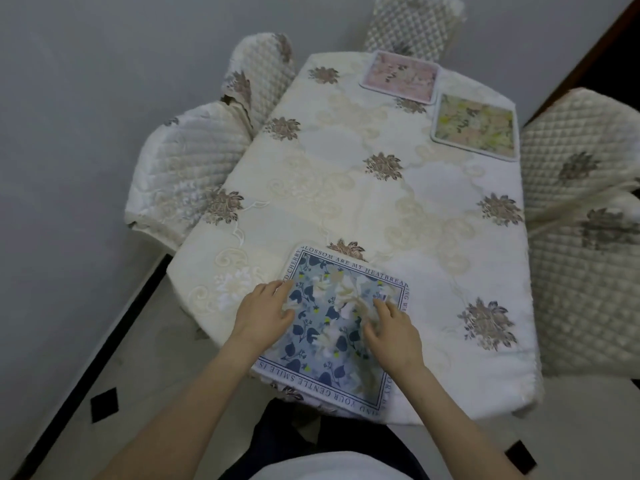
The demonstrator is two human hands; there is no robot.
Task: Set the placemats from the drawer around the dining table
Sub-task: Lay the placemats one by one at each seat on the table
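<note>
Three placemats on counter (346, 188), blue mat (332, 327) at near edge, corner overhanging, rotated askew, left hand (265, 315) and right hand (391, 327) pressing flat, fingers relaxed, pink mat (398, 76) and green mat (474, 124) far end.

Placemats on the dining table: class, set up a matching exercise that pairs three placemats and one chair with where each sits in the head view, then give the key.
Column one:
1. blue floral placemat
2. pink placemat
3. yellow-green placemat
4. pair of quilted chairs

Column two:
A. along the table's left side
B. far end of the table
C. near edge, under both hands
D. right edge of the table, beside the pink one

Pairs: 1-C, 2-B, 3-D, 4-A

The left hand and right hand rest on the blue floral placemat.
</note>
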